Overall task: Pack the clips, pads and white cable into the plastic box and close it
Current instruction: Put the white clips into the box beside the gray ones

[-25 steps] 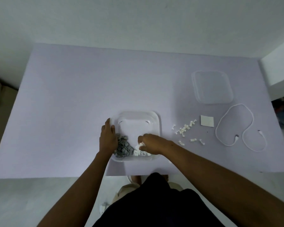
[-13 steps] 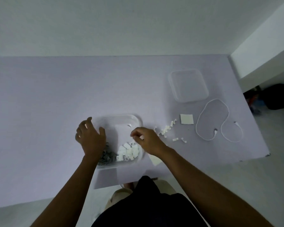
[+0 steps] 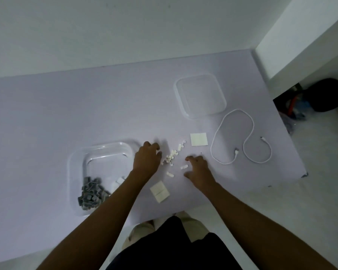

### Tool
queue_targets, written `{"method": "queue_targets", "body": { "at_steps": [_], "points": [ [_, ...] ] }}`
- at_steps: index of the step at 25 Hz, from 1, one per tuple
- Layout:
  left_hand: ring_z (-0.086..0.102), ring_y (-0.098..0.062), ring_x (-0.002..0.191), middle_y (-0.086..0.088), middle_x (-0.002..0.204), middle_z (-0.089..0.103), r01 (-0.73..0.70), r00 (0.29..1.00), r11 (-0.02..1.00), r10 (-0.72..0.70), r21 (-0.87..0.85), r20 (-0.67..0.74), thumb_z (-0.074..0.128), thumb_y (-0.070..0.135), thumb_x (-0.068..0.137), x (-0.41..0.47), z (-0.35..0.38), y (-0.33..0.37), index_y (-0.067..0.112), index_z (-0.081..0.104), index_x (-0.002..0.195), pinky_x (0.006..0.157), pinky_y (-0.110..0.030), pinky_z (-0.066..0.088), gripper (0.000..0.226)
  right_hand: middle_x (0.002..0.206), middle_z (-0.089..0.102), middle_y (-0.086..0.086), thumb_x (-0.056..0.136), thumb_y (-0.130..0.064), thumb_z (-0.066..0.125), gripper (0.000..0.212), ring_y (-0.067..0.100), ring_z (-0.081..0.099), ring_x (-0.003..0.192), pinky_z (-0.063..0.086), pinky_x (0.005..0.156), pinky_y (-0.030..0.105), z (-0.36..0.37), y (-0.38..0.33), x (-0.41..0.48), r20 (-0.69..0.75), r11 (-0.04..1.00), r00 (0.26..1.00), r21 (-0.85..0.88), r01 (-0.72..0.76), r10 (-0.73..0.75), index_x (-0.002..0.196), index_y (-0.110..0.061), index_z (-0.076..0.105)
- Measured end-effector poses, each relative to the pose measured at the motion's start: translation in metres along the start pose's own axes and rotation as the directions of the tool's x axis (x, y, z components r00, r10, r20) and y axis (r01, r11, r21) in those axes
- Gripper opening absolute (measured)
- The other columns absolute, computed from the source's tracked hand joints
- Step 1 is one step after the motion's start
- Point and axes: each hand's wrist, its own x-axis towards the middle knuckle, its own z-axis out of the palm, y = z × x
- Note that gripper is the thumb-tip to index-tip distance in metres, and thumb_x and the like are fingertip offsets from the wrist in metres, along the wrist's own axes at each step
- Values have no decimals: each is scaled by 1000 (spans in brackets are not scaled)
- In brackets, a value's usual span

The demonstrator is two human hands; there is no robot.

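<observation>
The clear plastic box (image 3: 74,166) stands at the left of the lavender table, with grey clips (image 3: 91,193) and a few white clips (image 3: 119,181) in its near end. Loose white clips (image 3: 173,153) lie scattered right of the box. My left hand (image 3: 146,161) rests just left of that pile, fingers curled onto the table. To the pile's right is my right hand (image 3: 198,168), fingers spread beside a single clip (image 3: 184,167). One white pad (image 3: 198,139) lies beyond the clips and another pad (image 3: 159,191) lies near the table's front edge. The white cable (image 3: 242,137) loops at the right.
The clear lid (image 3: 200,95) lies upside up at the back right, beyond the cable. The table's right edge (image 3: 293,145) drops to the floor, where a dark bag (image 3: 328,94) sits beside a white wall corner. My dark clothing fills the bottom of the view.
Both hands left the box and moved right to the loose white clips. The view swung right, so the box now appears farther left.
</observation>
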Motion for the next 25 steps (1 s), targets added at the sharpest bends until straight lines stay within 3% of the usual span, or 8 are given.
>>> {"method": "queue_targets", "body": {
  "at_steps": [3,6,11,16,19,21,23,25],
  "points": [
    [55,-35,106,-14,119,51,116,986,986,-129,116,106,60,48,89,5,31,5,17,53,125,85,-47,52,48,123,52,17,83,-9,75,42,32,47,117,48,95,38,10,2,10,-50,987,986,26,160,-159,123,-13,63],
    [56,-35,100,-15,117,47,148,977,983,-162,110,136,72,48,79,6,49,10,14,51,126,82,-41,52,62,106,58,17,83,0,69,24,34,55,101,52,85,42,13,15,25,-24,937,937,-42,346,-347,105,-9,70],
    [62,-29,93,-11,114,52,223,970,970,-211,-95,123,82,28,75,12,59,26,12,65,115,75,-26,43,46,95,63,18,87,-2,64,7,34,60,90,49,80,41,0,24,48,57,865,867,-63,498,-495,92,-1,69],
    [61,-28,95,-9,114,52,278,959,952,-266,-130,97,83,21,72,3,61,24,15,64,120,77,-24,41,52,86,65,8,78,-10,70,8,23,64,77,56,70,40,-27,22,60,148,934,933,197,299,-329,86,-9,70],
    [62,-30,91,-11,106,56,269,963,958,-269,-95,16,76,14,77,-3,67,18,13,69,110,75,-28,44,34,78,70,10,78,-7,73,7,20,67,62,60,62,44,-44,14,60,214,880,962,472,52,-172,83,-10,69],
    [62,-30,86,-11,97,60,263,964,959,-266,-102,-21,71,15,81,-2,68,18,12,72,98,70,-27,40,18,78,70,8,81,-4,72,6,20,67,64,60,62,39,-54,9,58,288,776,953,621,-111,-95,86,-8,70],
    [61,-29,83,-10,90,62,253,966,964,-256,-83,-23,69,16,83,2,68,17,12,72,92,67,-27,37,11,79,66,9,86,3,66,10,17,62,67,54,57,27,-64,6,55,452,476,889,799,-366,-74,90,-6,69],
    [61,-26,78,-8,83,64,266,963,958,-270,-108,-19,69,17,81,4,67,16,13,71,86,65,-27,38,7,76,57,8,85,6,59,15,14,55,62,43,50,20,-75,8,52,560,152,810,828,-540,-175,89,-7,64]
  ]
}}
